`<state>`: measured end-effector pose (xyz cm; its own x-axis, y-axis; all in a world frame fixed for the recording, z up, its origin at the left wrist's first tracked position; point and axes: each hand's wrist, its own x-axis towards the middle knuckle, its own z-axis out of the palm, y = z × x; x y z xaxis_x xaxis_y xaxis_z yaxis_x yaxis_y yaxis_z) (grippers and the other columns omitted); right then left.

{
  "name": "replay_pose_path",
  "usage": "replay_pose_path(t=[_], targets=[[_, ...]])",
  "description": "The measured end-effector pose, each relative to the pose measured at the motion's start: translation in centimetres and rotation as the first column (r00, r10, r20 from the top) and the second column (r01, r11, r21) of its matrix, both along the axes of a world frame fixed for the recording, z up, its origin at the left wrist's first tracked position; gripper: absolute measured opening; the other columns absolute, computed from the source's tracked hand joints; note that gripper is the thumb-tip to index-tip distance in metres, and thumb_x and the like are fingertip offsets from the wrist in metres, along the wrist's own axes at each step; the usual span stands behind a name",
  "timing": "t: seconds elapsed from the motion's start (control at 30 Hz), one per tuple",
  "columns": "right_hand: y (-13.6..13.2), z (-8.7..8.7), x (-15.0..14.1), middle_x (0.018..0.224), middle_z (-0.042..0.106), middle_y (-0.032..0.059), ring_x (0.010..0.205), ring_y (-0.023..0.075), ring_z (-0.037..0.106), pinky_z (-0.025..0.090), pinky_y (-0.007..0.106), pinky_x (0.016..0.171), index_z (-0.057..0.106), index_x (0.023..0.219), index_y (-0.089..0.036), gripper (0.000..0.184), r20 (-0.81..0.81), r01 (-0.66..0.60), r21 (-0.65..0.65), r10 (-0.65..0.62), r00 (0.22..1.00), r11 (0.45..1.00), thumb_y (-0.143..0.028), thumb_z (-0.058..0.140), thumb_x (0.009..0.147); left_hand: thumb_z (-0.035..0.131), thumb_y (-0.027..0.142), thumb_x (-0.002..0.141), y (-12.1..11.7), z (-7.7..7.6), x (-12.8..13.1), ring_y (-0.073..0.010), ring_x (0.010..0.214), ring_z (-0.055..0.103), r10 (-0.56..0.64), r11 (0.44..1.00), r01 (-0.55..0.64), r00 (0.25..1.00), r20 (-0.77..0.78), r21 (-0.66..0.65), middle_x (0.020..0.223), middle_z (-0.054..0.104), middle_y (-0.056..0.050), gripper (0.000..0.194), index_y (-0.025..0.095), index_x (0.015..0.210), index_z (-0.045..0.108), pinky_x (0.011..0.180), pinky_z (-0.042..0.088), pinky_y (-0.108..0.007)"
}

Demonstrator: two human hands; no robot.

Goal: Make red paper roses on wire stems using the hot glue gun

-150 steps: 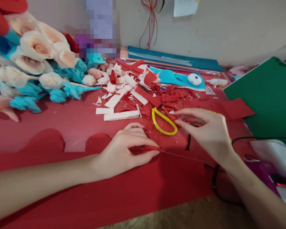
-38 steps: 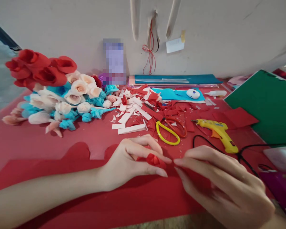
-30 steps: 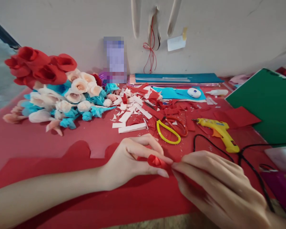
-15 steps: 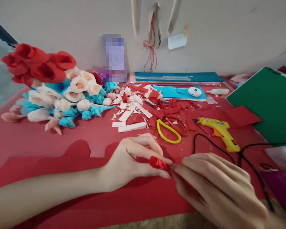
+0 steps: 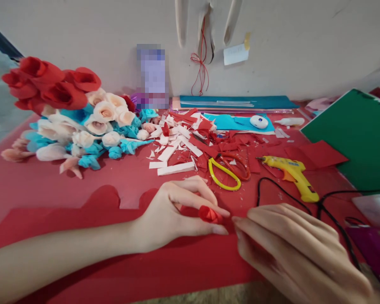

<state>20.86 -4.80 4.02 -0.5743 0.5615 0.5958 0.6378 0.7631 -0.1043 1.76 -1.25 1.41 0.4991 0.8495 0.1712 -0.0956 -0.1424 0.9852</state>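
Observation:
A small red paper rosebud (image 5: 210, 214) is pinched between the thumb and fingers of my left hand (image 5: 180, 209), its folded tip facing left. My right hand (image 5: 291, 240) is just right of the bud, fingertips pressed together and a small gap away from the left fingertips. What the right fingers hold, if anything, does not show. Under both hands lies a large red paper sheet (image 5: 120, 274) with rounded cut shapes along its far edge.
Scissors (image 5: 224, 174) lie beyond my hands, beside heaped paper scraps (image 5: 177, 143). A yellow glue gun (image 5: 291, 171) rests to the right, its black cord (image 5: 338, 221) curving behind my right hand. Finished paper flowers (image 5: 66, 90) crowd the left; a green board (image 5: 351, 139) leans at right.
My right hand has drawn slightly right and down, leaving a gap between its fingertips and the left hand's. The left hand keeps the rosebud in nearly the same place.

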Motion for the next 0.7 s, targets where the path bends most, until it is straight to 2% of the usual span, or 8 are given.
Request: replay_pose_path(t=[0.2,0.33,0.43,0.53,0.63,0.7], targets=[[0.5,0.5,-0.5,0.067,0.063,0.0008,0.057,0.0093,0.057,0.046,0.021,0.053,0.058,0.076,-0.019,0.011,-0.118,0.062,-0.069,-0.069,0.991,0.996,-0.009,0.055,0.072,0.074,0.009,0.060,0.2,0.0,-0.1,-0.0114,0.067,0.052,-0.012,1.000,0.012,0.999,0.046,0.000,0.068,0.059,-0.001,0.025,0.024,0.080,0.073,0.064,0.046,-0.023],[1.1,0.0,-0.5,0.070,0.062,0.0005,0.063,0.0081,0.057,0.045,0.019,0.061,0.059,0.076,-0.018,0.014,-0.220,0.089,-0.142,-0.119,0.968,0.986,-0.006,0.057,0.070,0.073,0.011,0.061,0.3,-0.1,-0.2,-0.0115,0.069,0.053,-0.023,1.000,0.023,0.999,0.041,0.000,0.071,0.059,-0.001,0.026,0.025,0.083,0.072,0.066,0.047,-0.023],[2.6,-0.8,0.2,0.073,0.061,0.0007,0.064,0.0099,0.055,0.044,0.021,0.059,0.058,0.075,-0.020,0.011,-0.282,0.199,-0.194,-0.249,0.926,0.960,-0.009,0.058,0.072,0.073,0.010,0.062,0.3,-0.1,-0.1,-0.0111,0.070,0.056,-0.022,0.999,0.023,0.999,0.046,-0.022,0.072,0.060,-0.001,0.026,0.026,0.082,0.072,0.070,0.049,-0.023],[4.3,-1.5,1.0,0.066,0.058,0.0000,0.054,0.0096,0.050,0.040,0.022,0.049,0.059,0.068,-0.019,0.007,-0.321,0.290,-0.253,-0.363,0.875,0.923,-0.015,0.058,0.074,0.072,0.009,0.062,0.2,0.0,-0.1,-0.0116,0.070,0.058,-0.023,0.999,0.025,0.999,0.048,-0.042,0.072,0.060,-0.001,0.025,0.026,0.081,0.072,0.070,0.050,-0.024],[4.7,-1.5,1.1,0.052,0.054,-0.0019,0.048,0.0085,0.049,0.039,0.021,0.046,0.057,0.056,-0.018,0.022,-0.310,0.252,-0.360,-0.370,0.876,0.898,-0.018,0.055,0.078,0.072,0.008,0.062,0.2,-0.1,-0.1,-0.0100,0.070,0.057,-0.003,0.999,0.006,0.998,0.055,-0.053,0.072,0.058,0.000,0.027,0.028,0.081,0.072,0.070,0.050,-0.022],[4.3,-1.2,0.7,0.060,0.057,-0.0017,0.052,0.0082,0.051,0.040,0.019,0.048,0.062,0.068,-0.018,0.011,-0.318,0.155,-0.480,-0.335,0.887,0.864,-0.017,0.056,0.077,0.071,0.007,0.063,0.2,-0.2,-0.1,-0.0084,0.071,0.056,0.002,0.999,0.001,0.999,0.053,-0.055,0.072,0.056,0.001,0.030,0.029,0.082,0.071,0.071,0.049,-0.020]])
